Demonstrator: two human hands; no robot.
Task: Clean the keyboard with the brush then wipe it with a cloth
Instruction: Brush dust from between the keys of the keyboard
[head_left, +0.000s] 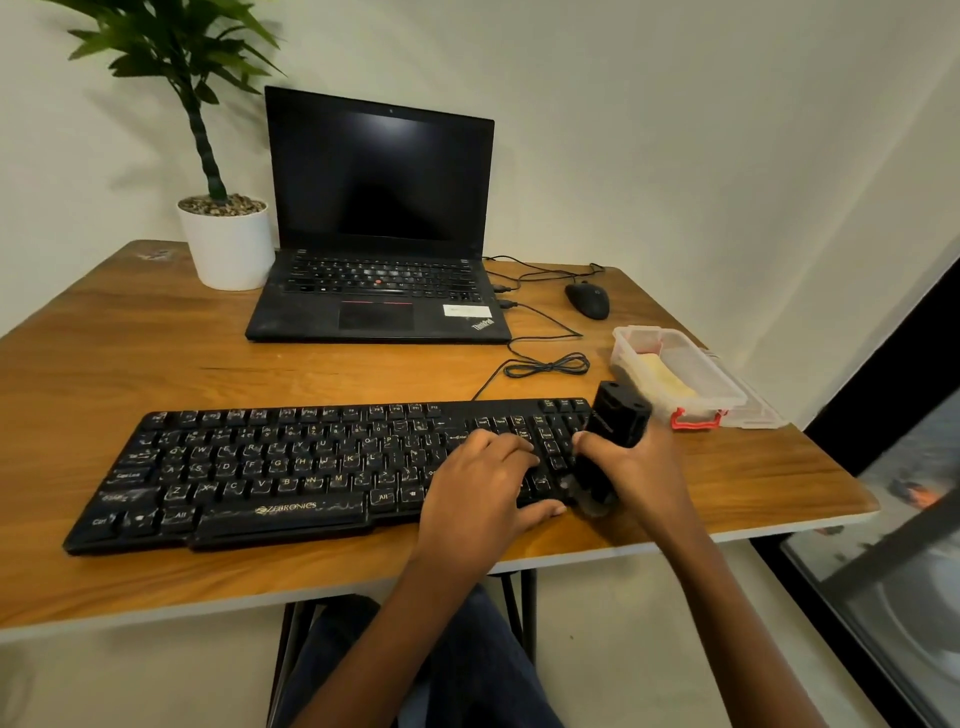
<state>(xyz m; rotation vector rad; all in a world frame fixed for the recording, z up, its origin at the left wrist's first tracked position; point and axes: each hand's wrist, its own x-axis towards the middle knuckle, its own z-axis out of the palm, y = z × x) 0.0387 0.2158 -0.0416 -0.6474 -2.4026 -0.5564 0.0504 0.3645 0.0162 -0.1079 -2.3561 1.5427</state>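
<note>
Two steps remain largely open: right hand fingers grip the brush at the keyboard near the counter's front edge; left hand rests flat, fingers loosely spread, holding nothing. Keys look dusty; wiping not begun.

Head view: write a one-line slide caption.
Right hand sweeps a black brush over the keyboard's right end while the left hand steadies it.

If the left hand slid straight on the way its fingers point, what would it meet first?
The left hand lies on the keyboard, fingers pointing right. Sliding on, it would probably first meet the black brush held by the right hand, though depth is uncertain.
</note>
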